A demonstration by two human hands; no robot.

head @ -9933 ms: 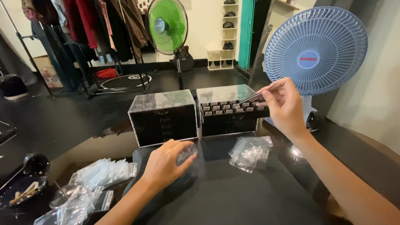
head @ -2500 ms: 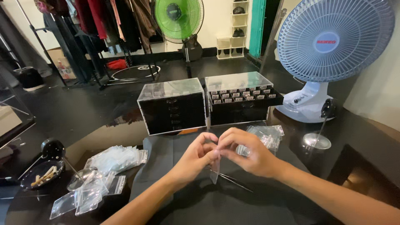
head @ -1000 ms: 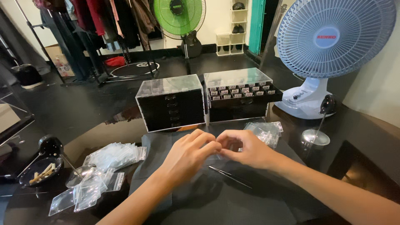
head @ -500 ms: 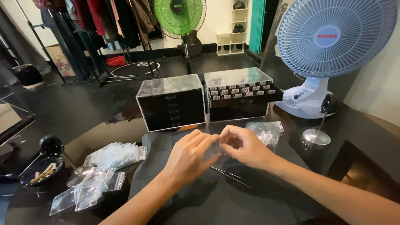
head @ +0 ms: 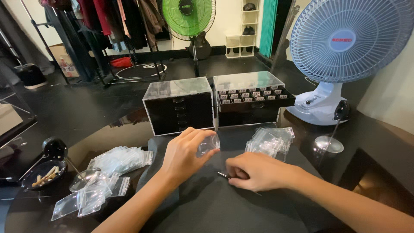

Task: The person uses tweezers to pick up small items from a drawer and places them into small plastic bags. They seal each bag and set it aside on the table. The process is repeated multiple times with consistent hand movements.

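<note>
Black mat (head: pixel 241 207) under both hands. Two drawer boxes (head: pixel 179 108) behind. Left hand (head: pixel 185 155) raised above mat, fingers closed on small clear bag (head: pixel 209 144). Right hand (head: pixel 254 170) curled down over thin metal tool (head: pixel 224 175) lying on mat, just right of bag.

Slim dark metal tweezers (head: pixel 224 175) at 6 o'clock mostly buried under right hand (head: pixel 258 171). Small clear plastic bag (head: pixel 208 144) half covered by left hand (head: pixel 185 155); contents too small to tell. Pale blue desk fan (head: pixel 351 41) at 2 o'clock cropped by top edge.
</note>
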